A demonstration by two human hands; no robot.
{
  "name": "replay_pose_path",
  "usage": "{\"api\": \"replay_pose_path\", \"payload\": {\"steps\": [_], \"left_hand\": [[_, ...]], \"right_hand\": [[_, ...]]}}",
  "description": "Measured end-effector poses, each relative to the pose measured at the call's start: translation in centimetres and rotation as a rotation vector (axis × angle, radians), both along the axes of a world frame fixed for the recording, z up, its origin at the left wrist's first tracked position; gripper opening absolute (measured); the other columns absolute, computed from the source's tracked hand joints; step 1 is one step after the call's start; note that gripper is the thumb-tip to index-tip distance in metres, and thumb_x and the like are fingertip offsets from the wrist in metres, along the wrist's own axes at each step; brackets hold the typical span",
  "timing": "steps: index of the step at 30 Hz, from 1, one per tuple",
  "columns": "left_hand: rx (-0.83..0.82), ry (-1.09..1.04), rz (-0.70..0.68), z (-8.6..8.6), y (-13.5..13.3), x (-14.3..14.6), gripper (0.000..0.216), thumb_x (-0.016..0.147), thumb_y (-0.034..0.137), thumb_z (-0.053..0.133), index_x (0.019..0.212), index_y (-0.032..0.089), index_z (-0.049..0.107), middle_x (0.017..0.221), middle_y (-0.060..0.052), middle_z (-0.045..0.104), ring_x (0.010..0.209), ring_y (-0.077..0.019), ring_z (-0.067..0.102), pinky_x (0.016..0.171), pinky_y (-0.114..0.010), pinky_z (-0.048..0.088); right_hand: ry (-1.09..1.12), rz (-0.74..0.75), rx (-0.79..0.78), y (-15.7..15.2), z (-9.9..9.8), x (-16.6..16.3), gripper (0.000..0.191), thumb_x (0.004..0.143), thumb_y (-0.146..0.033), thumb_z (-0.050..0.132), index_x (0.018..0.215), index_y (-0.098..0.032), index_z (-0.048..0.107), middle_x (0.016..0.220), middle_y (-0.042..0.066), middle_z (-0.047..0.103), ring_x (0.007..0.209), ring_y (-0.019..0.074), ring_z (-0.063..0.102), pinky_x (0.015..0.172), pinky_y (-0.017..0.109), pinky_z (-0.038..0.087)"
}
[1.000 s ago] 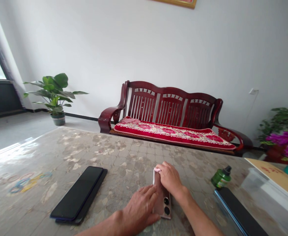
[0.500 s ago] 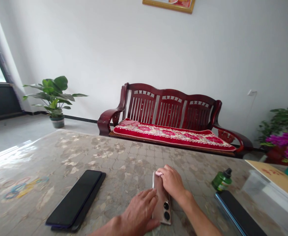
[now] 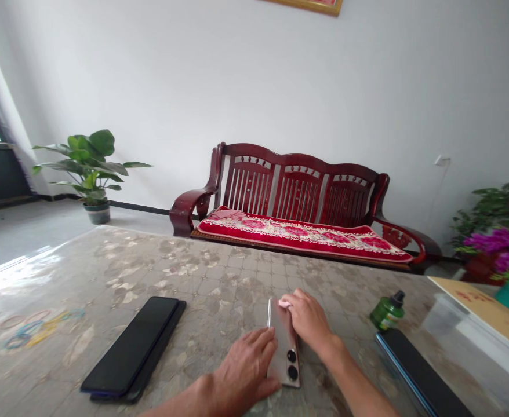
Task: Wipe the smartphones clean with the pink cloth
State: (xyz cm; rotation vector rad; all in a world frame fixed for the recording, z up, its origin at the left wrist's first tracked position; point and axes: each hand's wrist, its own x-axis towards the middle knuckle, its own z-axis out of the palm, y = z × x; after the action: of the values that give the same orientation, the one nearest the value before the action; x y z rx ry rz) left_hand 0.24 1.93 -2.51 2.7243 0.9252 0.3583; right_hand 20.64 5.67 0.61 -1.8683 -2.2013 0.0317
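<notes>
A rose-gold phone lies face down on the patterned table, its two round camera lenses toward me. My left hand lies flat beside it, fingertips pressed against its left edge. My right hand rests on the phone's far end, fingers closed on a small pink-white pad pressed to the phone's back.
Two dark phones lie stacked on the left, with coloured rubber bands farther left. A green bottle, another dark phone and a clear box are on the right. Beyond the table stand a red wooden bench and potted plants.
My right hand with the pad has shifted slightly along the phone's far end. The view has drifted a little; my left hand stays against the phone's edge.
</notes>
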Motion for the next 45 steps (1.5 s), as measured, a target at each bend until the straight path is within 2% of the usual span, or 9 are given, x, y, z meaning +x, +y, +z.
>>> {"api": "replay_pose_path", "payload": {"steps": [4, 11, 17, 20, 29, 35, 39, 45], "left_hand": [[0.005, -0.007, -0.014, 0.1, 0.0, 0.0, 0.046, 0.083, 0.036, 0.068, 0.122, 0.016, 0.056, 0.138, -0.014, 0.053, 0.127, -0.0296, 0.049, 0.110, -0.039, 0.037], [-0.001, 0.013, 0.008, 0.1, 0.0, -0.1, 0.048, 0.084, 0.039, 0.067, 0.124, 0.016, 0.056, 0.142, -0.014, 0.051, 0.128, -0.0299, 0.048, 0.108, -0.040, 0.038], [0.028, 0.003, -0.022, -0.1, 0.1, -0.1, 0.050, 0.083, 0.037, 0.070, 0.125, 0.014, 0.055, 0.139, -0.015, 0.053, 0.127, -0.0293, 0.049, 0.109, -0.037, 0.037], [0.032, -0.002, -0.025, -0.4, 0.1, -0.1, 0.051, 0.083, 0.037, 0.070, 0.125, 0.014, 0.055, 0.139, -0.015, 0.053, 0.128, -0.0292, 0.048, 0.110, -0.037, 0.036], [0.033, 0.012, -0.020, 0.3, 0.1, -0.1, 0.047, 0.083, 0.038, 0.071, 0.121, 0.015, 0.056, 0.136, -0.014, 0.055, 0.126, -0.0289, 0.050, 0.109, -0.037, 0.038], [0.035, 0.028, -0.036, 0.5, 0.1, -0.1, 0.045, 0.083, 0.036, 0.071, 0.121, 0.014, 0.057, 0.137, -0.014, 0.055, 0.127, -0.0287, 0.050, 0.109, -0.037, 0.038], [0.038, 0.021, -0.031, 0.2, 0.1, -0.1, 0.047, 0.084, 0.036, 0.069, 0.123, 0.014, 0.056, 0.138, -0.014, 0.054, 0.128, -0.0286, 0.049, 0.109, -0.036, 0.037], [0.040, 0.004, -0.020, -0.3, 0.2, -0.1, 0.045, 0.085, 0.037, 0.066, 0.123, 0.015, 0.055, 0.139, -0.014, 0.052, 0.129, -0.0293, 0.047, 0.109, -0.039, 0.037]], "right_hand": [[0.008, -0.021, -0.018, 0.5, 0.1, 0.1, 0.031, 0.095, -0.019, 0.040, 0.097, -0.027, 0.070, 0.095, 0.003, 0.064, 0.090, 0.0156, 0.060, 0.076, 0.023, 0.036], [0.095, 0.076, -0.040, -1.6, -0.5, 1.1, 0.028, 0.095, -0.021, 0.042, 0.093, -0.029, 0.070, 0.091, 0.000, 0.064, 0.087, 0.0139, 0.061, 0.073, 0.022, 0.036], [0.112, -0.016, 0.013, 0.2, -0.8, 1.3, 0.030, 0.096, -0.022, 0.040, 0.096, -0.027, 0.070, 0.094, 0.002, 0.064, 0.091, 0.0149, 0.061, 0.075, 0.022, 0.037], [0.137, -0.015, -0.002, 0.6, -0.8, 1.4, 0.029, 0.095, -0.020, 0.041, 0.095, -0.026, 0.070, 0.094, 0.002, 0.065, 0.092, 0.0149, 0.062, 0.076, 0.022, 0.038], [0.147, 0.012, -0.012, -2.6, -0.9, 1.2, 0.030, 0.097, -0.025, 0.040, 0.097, -0.028, 0.069, 0.093, 0.001, 0.066, 0.090, 0.0150, 0.063, 0.076, 0.022, 0.039], [0.095, -0.049, 0.034, -0.3, -0.7, 1.3, 0.030, 0.095, -0.022, 0.041, 0.094, -0.028, 0.071, 0.093, 0.003, 0.063, 0.092, 0.0159, 0.060, 0.079, 0.023, 0.040], [0.159, 0.019, 0.026, 0.0, -1.1, 1.6, 0.028, 0.095, -0.021, 0.041, 0.094, -0.025, 0.069, 0.097, 0.004, 0.061, 0.095, 0.0161, 0.058, 0.083, 0.022, 0.041], [0.144, 0.094, -0.052, -2.5, -0.6, 1.6, 0.028, 0.097, -0.023, 0.041, 0.090, -0.024, 0.068, 0.093, 0.002, 0.060, 0.089, 0.0151, 0.060, 0.078, 0.022, 0.040]]}}
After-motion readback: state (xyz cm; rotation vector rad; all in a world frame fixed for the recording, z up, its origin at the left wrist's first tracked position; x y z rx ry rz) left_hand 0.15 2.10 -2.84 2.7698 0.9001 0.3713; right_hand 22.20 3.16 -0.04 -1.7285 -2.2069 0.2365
